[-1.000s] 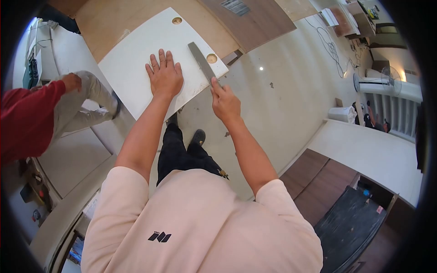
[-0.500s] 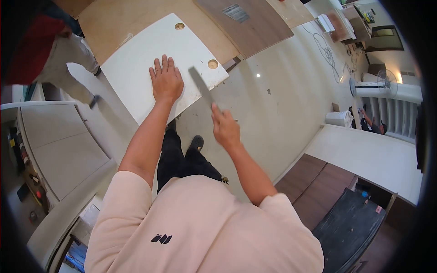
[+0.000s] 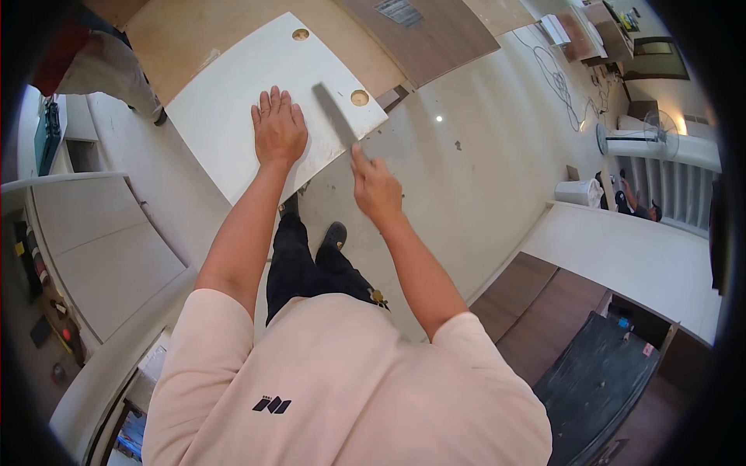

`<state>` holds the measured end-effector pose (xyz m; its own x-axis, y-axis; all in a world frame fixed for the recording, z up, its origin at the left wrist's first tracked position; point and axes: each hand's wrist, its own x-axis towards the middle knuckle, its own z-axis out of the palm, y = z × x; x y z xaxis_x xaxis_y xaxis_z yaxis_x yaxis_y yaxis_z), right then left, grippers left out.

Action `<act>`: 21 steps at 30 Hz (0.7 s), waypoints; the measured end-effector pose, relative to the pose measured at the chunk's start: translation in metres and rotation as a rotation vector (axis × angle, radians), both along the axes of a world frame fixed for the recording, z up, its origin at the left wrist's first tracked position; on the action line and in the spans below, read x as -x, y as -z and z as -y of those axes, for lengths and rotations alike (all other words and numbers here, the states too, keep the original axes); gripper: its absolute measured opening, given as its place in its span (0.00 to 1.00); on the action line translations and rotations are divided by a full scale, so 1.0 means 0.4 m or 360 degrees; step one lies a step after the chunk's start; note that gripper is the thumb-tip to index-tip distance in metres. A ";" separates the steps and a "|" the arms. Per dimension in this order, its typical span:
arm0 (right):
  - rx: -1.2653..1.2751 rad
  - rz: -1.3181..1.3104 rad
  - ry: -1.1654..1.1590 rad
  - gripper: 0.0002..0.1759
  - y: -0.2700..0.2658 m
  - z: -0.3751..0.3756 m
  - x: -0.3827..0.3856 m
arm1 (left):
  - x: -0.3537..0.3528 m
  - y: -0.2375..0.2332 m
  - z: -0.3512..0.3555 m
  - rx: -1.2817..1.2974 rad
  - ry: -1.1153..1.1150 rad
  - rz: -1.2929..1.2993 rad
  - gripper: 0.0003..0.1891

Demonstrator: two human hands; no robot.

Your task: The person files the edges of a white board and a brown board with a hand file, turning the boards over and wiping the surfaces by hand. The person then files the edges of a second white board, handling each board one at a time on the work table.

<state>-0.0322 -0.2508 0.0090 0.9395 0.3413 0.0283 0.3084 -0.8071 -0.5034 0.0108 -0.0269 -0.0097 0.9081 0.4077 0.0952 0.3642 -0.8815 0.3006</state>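
A white panel with two round holes near its right end lies on a light wooden board. My left hand rests flat on the panel, fingers stretched out. In my right hand, just off the panel's near right edge, is the handle end of a long flat grey file. The file reaches over the panel's edge, its far end to the right of my left hand. Whether it touches the edge I cannot tell.
Another person stands at the upper left. A brown wood-grain board lies beyond the panel. Cables and a fan are at the upper right. A dark cabinet stands at the lower right, a grey cabinet at the left.
The file and my right hand have moved forward and slightly left over the panel. My left hand still lies on the panel. The other person has shifted toward the upper left.
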 end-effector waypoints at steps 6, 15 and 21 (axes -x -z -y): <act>0.0016 -0.0045 -0.0016 0.21 -0.011 0.031 0.068 | -0.005 0.001 -0.005 0.0118 -0.0008 0.0034 0.28; 0.0027 0.0037 0.0169 0.21 -0.027 0.050 -0.122 | -0.012 -0.072 0.026 -0.0057 0.0094 -0.0323 0.33; 0.0032 -0.0027 0.0054 0.21 -0.018 0.157 0.008 | -0.052 -0.054 0.072 -0.0095 -0.0109 -0.0409 0.36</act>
